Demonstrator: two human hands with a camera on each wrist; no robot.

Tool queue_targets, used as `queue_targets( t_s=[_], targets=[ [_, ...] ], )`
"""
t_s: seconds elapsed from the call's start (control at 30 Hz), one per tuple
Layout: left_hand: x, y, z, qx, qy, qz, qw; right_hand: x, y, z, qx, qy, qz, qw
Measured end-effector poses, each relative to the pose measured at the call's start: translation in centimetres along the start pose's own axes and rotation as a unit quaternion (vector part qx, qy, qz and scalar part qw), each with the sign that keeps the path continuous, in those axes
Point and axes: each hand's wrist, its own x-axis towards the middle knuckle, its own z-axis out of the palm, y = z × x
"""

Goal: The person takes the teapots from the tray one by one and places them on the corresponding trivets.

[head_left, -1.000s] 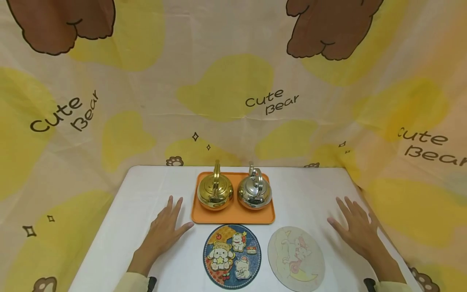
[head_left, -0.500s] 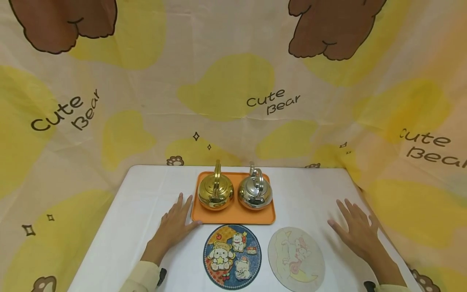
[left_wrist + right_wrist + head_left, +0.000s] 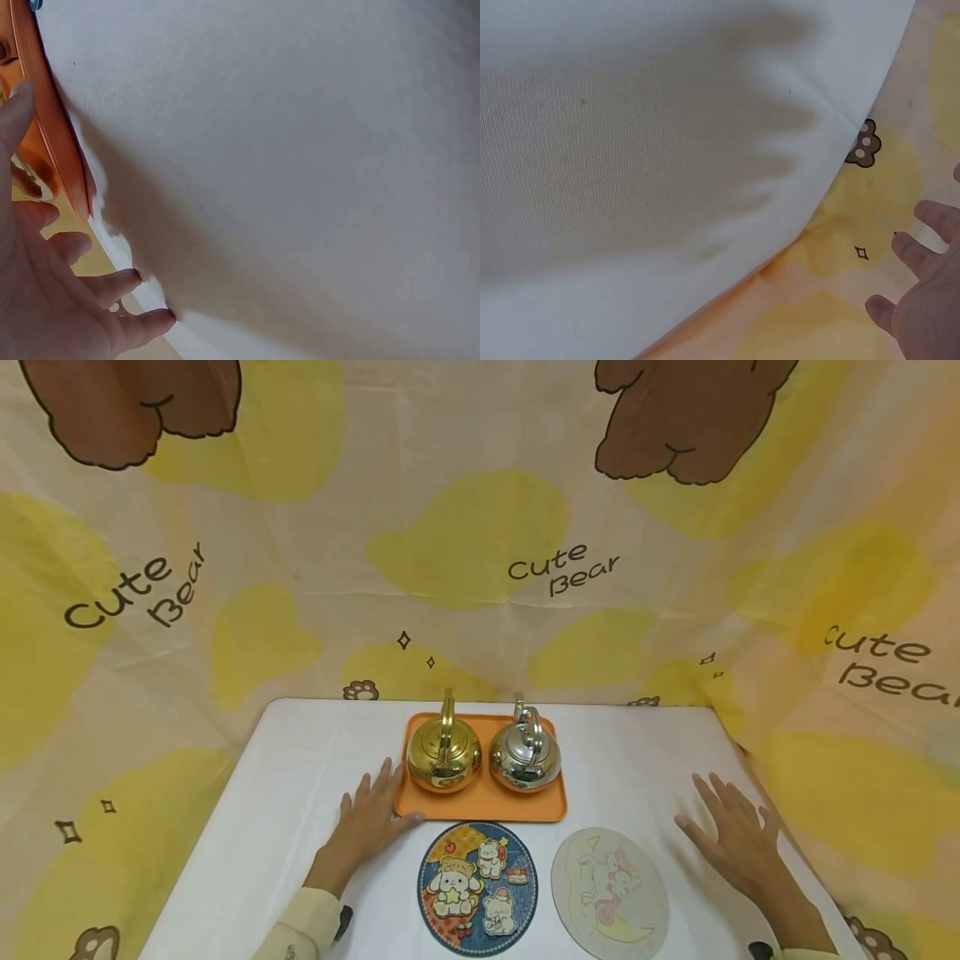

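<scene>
On an orange tray (image 3: 480, 808) stand a gold teapot (image 3: 444, 756) at left and a silver teapot (image 3: 525, 758) at right, each with an arched handle on top. My left hand (image 3: 367, 818) is at the tray's near left corner, fingers spread and holding nothing. In the left wrist view its thumb overlaps the tray's rim (image 3: 56, 127); whether it touches I cannot tell. Far to the right of the tray, my right hand (image 3: 731, 839) hovers with spread fingers near the table's right edge, its shadow falling on the white surface in the right wrist view.
In front of the tray lie two round mats, a blue one with cartoon bears (image 3: 477, 889) and a pale one with a faint drawing (image 3: 610, 893). The white table (image 3: 322, 735) meets a yellow-patterned "Cute Bear" cloth (image 3: 465, 543) behind and on both sides.
My left hand has moved to the right, from beside the tray to its near left corner. The right hand, teapots and mats have stayed about where they were.
</scene>
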Motion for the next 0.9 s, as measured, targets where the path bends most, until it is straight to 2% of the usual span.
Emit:
queue_targets(
  t_s=[0.23, 0.43, 0.77, 0.9],
  targets=[
    [-0.2, 0.2, 0.0, 0.008, -0.020, -0.008, 0.9997, 0.1, -0.2, 0.1, 0.014, -0.001, -0.002, 1.000],
    [-0.3, 0.2, -0.1, 0.007, -0.022, -0.009, 0.9997, 0.4, -0.7, 0.0, 0.016, 0.015, -0.008, 1.000],
    [-0.4, 0.3, 0.0, 0.003, -0.021, -0.015, 0.9997, 1.0, -2.2, -0.4, 0.111, 0.040, -0.028, 0.993],
    [-0.3, 0.3, 0.0, 0.000, -0.019, -0.014, 0.9997, 1.2, -3.0, -0.5, 0.131, 0.047, -0.028, 0.990]
  ],
)
